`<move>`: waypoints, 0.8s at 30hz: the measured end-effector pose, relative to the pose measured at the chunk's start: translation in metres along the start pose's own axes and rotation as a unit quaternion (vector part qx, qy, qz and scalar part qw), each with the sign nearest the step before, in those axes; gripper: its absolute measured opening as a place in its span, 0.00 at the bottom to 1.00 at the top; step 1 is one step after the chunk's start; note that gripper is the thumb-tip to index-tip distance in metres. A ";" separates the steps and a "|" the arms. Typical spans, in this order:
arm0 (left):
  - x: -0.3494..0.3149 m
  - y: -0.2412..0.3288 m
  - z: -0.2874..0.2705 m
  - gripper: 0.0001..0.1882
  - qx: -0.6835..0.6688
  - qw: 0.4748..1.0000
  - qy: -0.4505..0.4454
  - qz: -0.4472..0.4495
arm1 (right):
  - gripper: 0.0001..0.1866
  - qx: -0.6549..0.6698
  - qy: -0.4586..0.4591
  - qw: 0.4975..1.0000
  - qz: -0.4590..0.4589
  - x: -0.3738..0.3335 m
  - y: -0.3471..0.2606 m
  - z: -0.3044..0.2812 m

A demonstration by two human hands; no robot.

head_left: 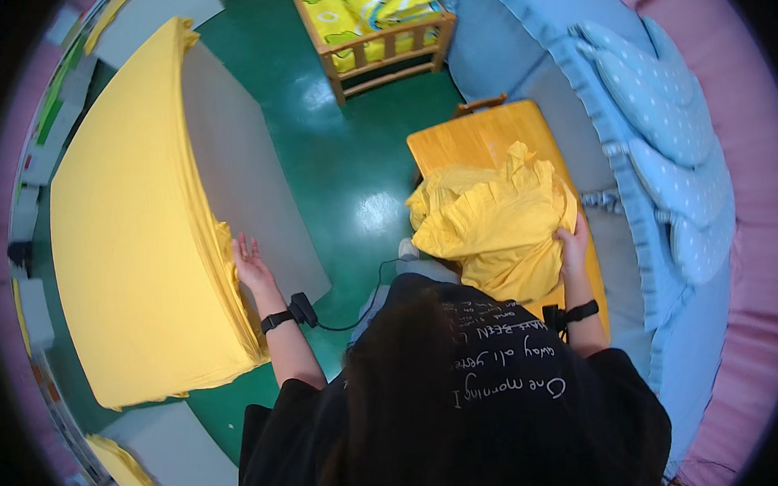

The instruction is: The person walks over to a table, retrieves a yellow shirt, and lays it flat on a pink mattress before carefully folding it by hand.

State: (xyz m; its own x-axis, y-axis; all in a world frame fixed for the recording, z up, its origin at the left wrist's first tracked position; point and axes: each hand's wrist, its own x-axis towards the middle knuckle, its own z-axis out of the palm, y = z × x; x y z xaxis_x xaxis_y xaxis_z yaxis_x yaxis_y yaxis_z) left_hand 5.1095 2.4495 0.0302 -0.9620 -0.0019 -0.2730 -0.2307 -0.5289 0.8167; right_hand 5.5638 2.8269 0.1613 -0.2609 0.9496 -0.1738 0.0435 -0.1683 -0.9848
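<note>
A bunched yellow cloth (493, 230) with a ruffled edge lies on a small wooden table (480, 139) to my right. The fingers of my right hand (573, 245) are closed on its right edge, with some fingertips hidden by the folds. To my left, a yellow fitted cover (128, 237) stretches over the top of a grey-sided cabinet (237, 154), and its gathered edge hangs just over the rim. My left hand (251, 265) is beside that edge with its fingers apart and holds nothing. Whether it touches the cover I cannot tell.
A wooden child's bed (389, 56) with patterned yellow bedding stands ahead. Along the right runs a blue padded sofa (520, 55) with dotted blue cushions (652, 101). A wooden chair back (480, 105) shows behind the table. A black cable (345, 327) hangs from my left wrist.
</note>
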 end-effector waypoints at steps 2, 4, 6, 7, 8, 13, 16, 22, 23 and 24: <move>-0.006 0.008 0.020 0.26 -0.022 1.000 -0.013 0.002 | 0.29 -0.009 0.011 1.000 -0.015 -0.014 -0.001 -0.015; -0.015 0.013 0.034 0.28 -0.015 1.000 -0.020 0.017 | 0.30 -0.005 0.028 1.000 -0.003 -0.028 0.003 -0.034; -0.009 0.017 0.029 0.27 0.028 0.998 -0.061 0.003 | 0.29 0.004 0.048 0.999 -0.011 -0.041 0.010 -0.052; -0.012 0.013 0.025 0.27 0.062 0.994 -0.089 -0.004 | 0.28 0.008 0.073 0.997 -0.024 -0.049 0.015 -0.062; -0.026 0.011 0.033 0.27 0.097 0.989 -0.110 0.010 | 0.27 0.006 0.086 0.996 -0.032 -0.059 0.017 -0.076; -0.038 0.016 0.021 0.26 0.014 0.980 -0.158 -0.121 | 0.24 0.000 0.145 0.988 -0.056 -0.090 0.039 -0.162; -0.068 0.011 0.017 0.25 0.074 0.965 -0.190 -0.165 | 0.23 0.011 0.199 0.976 -0.089 -0.109 0.050 -0.217; -0.158 -0.005 -0.026 0.25 0.201 0.929 -0.215 -0.224 | 0.19 -0.015 0.282 0.951 -0.124 -0.169 0.041 -0.302; -0.168 -0.008 -0.039 0.25 0.213 0.920 -0.221 -0.243 | 0.19 -0.014 0.288 0.950 -0.120 -0.180 0.040 -0.312; -0.182 -0.013 -0.047 0.24 0.219 0.921 -0.204 -0.248 | 0.18 -0.007 0.294 0.948 -0.122 -0.188 0.039 -0.323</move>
State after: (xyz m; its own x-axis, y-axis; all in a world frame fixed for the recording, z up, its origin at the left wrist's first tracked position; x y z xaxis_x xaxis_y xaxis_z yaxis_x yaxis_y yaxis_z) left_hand 5.2947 2.4166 0.0452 -0.6767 0.5135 -0.5277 -0.6078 0.0149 0.7939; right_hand 5.9262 2.7270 0.1544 0.3183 0.9435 0.0916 0.0659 0.0744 -0.9951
